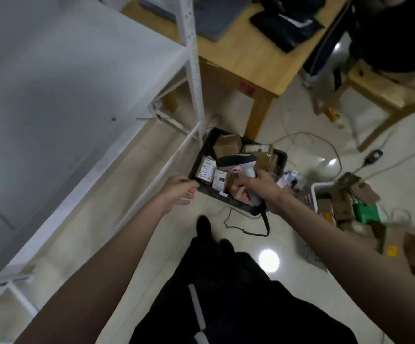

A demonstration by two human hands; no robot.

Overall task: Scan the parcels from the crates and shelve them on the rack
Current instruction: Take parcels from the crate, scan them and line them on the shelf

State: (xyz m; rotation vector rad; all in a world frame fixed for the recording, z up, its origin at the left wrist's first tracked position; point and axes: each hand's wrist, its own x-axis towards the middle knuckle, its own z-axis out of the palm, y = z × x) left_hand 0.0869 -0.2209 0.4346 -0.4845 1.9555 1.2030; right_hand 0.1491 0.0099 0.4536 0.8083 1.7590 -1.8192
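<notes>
At six o'clock, nearest to the camera, dark trousers [226,294] and a shoe [203,225] are seen on the shiny floor [300,281]. A little farther, both forearms are stretched forward. The left hand [176,191] is held at about eleven o'clock from the shoe, with fingers loosely curled and nothing held in them; it hangs just beside the near left corner of the black crate [282,157]. Whether the rim is touched cannot be told. The right hand [258,189] is wrapped firmly around the handle of a grey scanner [237,163], whose head is pointed toward nine o'clock, above the crate. A black cable [248,230] hangs from the handle and lies coiled on the floor.

Inside the crate, several brown parcels [227,142] with white labels are packed closely. A second crate [325,202], white, with more parcels, is seen at three o'clock. The white rack [77,83] fills the left side, from seven to eleven o'clock, and a wooden table [246,60] stands at twelve o'clock.

No parcel is yet lifted, so a pick is probably the next step. Some risks can be judged: the cable lies near the feet and could be stepped on, which would pull the scanner; the parcels are tightly packed, so a neighbour could be dragged out; and a wrong label could be read, because many labels lie close together.
</notes>
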